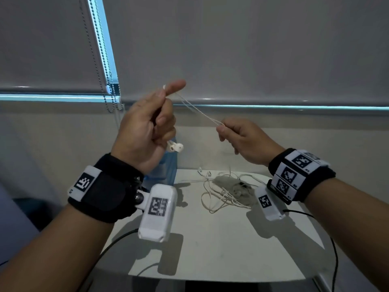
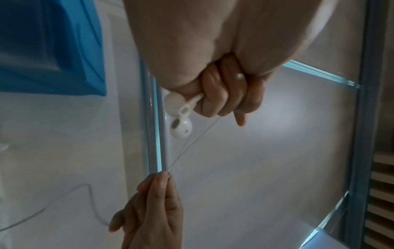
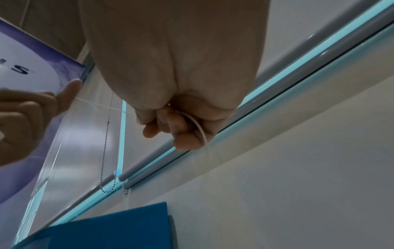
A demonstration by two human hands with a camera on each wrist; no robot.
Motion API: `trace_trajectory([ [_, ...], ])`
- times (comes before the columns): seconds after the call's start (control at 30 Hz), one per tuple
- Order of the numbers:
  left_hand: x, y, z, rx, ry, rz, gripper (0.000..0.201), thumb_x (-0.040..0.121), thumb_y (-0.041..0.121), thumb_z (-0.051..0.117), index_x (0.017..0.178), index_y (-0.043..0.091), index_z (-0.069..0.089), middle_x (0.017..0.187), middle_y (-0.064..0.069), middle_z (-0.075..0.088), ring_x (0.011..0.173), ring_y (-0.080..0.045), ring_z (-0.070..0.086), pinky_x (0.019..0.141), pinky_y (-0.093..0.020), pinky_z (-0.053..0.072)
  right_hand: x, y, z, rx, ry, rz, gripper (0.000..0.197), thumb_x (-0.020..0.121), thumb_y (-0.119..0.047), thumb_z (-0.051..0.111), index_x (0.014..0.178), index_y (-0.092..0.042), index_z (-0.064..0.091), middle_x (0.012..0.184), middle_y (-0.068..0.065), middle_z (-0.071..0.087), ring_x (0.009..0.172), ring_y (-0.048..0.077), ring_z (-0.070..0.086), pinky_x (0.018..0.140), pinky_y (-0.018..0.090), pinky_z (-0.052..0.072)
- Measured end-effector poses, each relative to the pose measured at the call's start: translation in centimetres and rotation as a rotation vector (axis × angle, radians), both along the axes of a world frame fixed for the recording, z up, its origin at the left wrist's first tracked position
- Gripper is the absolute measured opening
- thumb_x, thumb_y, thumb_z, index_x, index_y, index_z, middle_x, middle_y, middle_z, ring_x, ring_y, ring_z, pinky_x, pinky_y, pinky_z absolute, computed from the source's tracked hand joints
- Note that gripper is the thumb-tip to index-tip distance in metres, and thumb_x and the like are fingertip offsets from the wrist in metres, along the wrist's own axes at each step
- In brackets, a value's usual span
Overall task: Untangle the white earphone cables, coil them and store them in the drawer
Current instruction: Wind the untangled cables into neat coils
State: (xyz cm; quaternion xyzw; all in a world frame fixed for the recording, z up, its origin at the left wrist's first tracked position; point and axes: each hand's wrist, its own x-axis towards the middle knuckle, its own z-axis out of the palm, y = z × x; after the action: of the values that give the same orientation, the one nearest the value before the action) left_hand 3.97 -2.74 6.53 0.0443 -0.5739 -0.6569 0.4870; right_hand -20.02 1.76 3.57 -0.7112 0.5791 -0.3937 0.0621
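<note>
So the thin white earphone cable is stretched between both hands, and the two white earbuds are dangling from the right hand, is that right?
Not quite. The two white earbuds dangle from the left hand, not the right hand; the left wrist view shows them below its curled fingers. The thin white earphone cable is indeed stretched between both hands.

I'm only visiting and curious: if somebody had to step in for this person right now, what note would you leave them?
Left hand: raised, fingers curled round one white earphone cable, its two earbuds dangling below the fist.
Right hand: pinches the same cable, stretched taut between the hands.
A tangled pile of white earphone cables lies on the white table.
Done: one cable lifted clear of the pile.
Left: finish coiling it, untangle the pile, store everything. No drawer is in view.
</note>
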Motion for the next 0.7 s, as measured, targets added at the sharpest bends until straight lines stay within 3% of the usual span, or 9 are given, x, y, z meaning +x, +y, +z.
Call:
trace_trajectory([
  [0.07, 0.5, 0.2, 0.6, -0.024, 0.006, 0.026, 0.040, 0.110, 0.021, 0.034, 0.142, 0.005, 0.053, 0.059, 0.007, 0.044, 0.040, -0.006, 0.020, 0.037, -0.018, 0.018, -0.2, 0.1, -0.1, -0.009, 0.046, -0.010, 0.034, 0.107, -0.033, 0.048, 0.079, -0.019, 0.061, 0.068, -0.002, 0.049, 0.063, 0.011, 0.045, 0.061, 0.029, 0.041],
  [0.13, 0.6, 0.5, 0.8, -0.034, -0.012, 0.033, 0.040, 0.109, 0.021, 0.037, 0.140, 0.004, 0.055, 0.067, 0.003, 0.055, 0.041, -0.004, 0.030, 0.038, -0.017, 0.023, -0.4, 0.1, 0.1, -0.005, 0.081, -0.014, 0.032, 0.107, -0.033, 0.047, 0.083, -0.020, 0.063, 0.063, -0.013, 0.048, 0.060, 0.006, 0.043, 0.059, 0.023, 0.036],
  [0.2, 0.5, 0.9, 0.8, 0.003, -0.046, 0.011, 0.039, 0.106, 0.028, 0.042, 0.128, 0.003, 0.064, 0.069, 0.000, 0.059, 0.046, -0.005, 0.044, 0.044, -0.015, 0.035, -0.6, 0.2, 0.5, -0.010, 0.124, -0.018, 0.031, 0.107, -0.034, 0.047, 0.084, -0.021, 0.063, 0.058, -0.014, 0.046, 0.056, 0.004, 0.041, 0.055, 0.017, 0.032],
  [0.27, 0.4, 1.5, 0.8, 0.062, -0.119, -0.017, 0.039, 0.100, 0.037, 0.049, 0.107, 0.005, 0.071, 0.060, 0.001, 0.054, 0.047, -0.007, 0.047, 0.048, -0.016, 0.041, -0.8, 0.2, 1.1, -0.013, 0.168, -0.021, 0.031, 0.107, -0.035, 0.047, 0.085, -0.021, 0.063, 0.058, -0.013, 0.047, 0.056, 0.004, 0.042, 0.054, 0.017, 0.031],
  [0.37, 0.1, 2.2, 0.4, 0.101, -0.333, -0.063, 0.039, 0.095, 0.042, 0.051, 0.090, 0.008, 0.069, 0.046, 0.003, 0.036, 0.037, -0.009, 0.032, 0.039, -0.018, 0.032, -1.1, 0.3, 1.8, -0.025, 0.244, -0.044, 0.031, 0.107, -0.033, 0.047, 0.084, -0.018, 0.061, 0.062, -0.022, 0.055, 0.058, -0.001, 0.047, 0.054, 0.017, 0.029],
  [0.47, 0.0, 2.2, -0.5, 0.090, -0.477, -0.111, 0.031, 0.103, 0.033, 0.047, 0.099, 0.009, 0.065, 0.042, 0.005, 0.028, 0.029, -0.006, 0.021, 0.032, -0.018, 0.018, -2.1, -0.1, 2.8, -0.100, 0.224, -0.135, 0.033, 0.108, -0.031, 0.044, 0.084, -0.015, 0.059, 0.065, -0.012, 0.051, 0.062, 0.000, 0.046, 0.059, 0.028, 0.033],
  [0.53, 0.1, 2.0, -1.1, 0.070, -0.489, -0.117, 0.028, 0.106, 0.027, 0.044, 0.101, 0.009, 0.065, 0.042, 0.006, 0.027, 0.030, -0.005, 0.019, 0.035, -0.021, 0.010, -3.1, -0.2, 3.5, -0.139, 0.174, -0.206, 0.034, 0.108, -0.029, 0.043, 0.082, -0.014, 0.058, 0.067, -0.008, 0.049, 0.065, 0.004, 0.045, 0.062, 0.030, 0.034],
  [0.6, 0.1, 1.9, -1.2, 0.069, -0.455, -0.128, 0.031, 0.107, 0.025, 0.040, 0.091, 0.011, 0.063, 0.044, 0.006, 0.027, 0.033, -0.005, 0.018, 0.040, -0.025, 0.007, -4.0, -0.2, 3.7, -0.122, 0.155, -0.258, 0.035, 0.108, -0.030, 0.042, 0.083, -0.014, 0.060, 0.067, -0.007, 0.049, 0.066, 0.006, 0.046, 0.063, 0.030, 0.035],
  [0.7, -0.1, 1.7, -0.6, 0.110, -0.380, -0.185, 0.042, 0.107, 0.031, 0.038, 0.072, 0.013, 0.054, 0.053, 0.002, 0.029, 0.037, -0.005, 0.023, 0.038, -0.020, 0.014, -4.2, 0.0, 3.1, -0.056, 0.148, -0.251, 0.031, 0.109, -0.028, 0.041, 0.088, -0.017, 0.062, 0.069, -0.010, 0.049, 0.068, 0.004, 0.046, 0.063, 0.030, 0.033],
])
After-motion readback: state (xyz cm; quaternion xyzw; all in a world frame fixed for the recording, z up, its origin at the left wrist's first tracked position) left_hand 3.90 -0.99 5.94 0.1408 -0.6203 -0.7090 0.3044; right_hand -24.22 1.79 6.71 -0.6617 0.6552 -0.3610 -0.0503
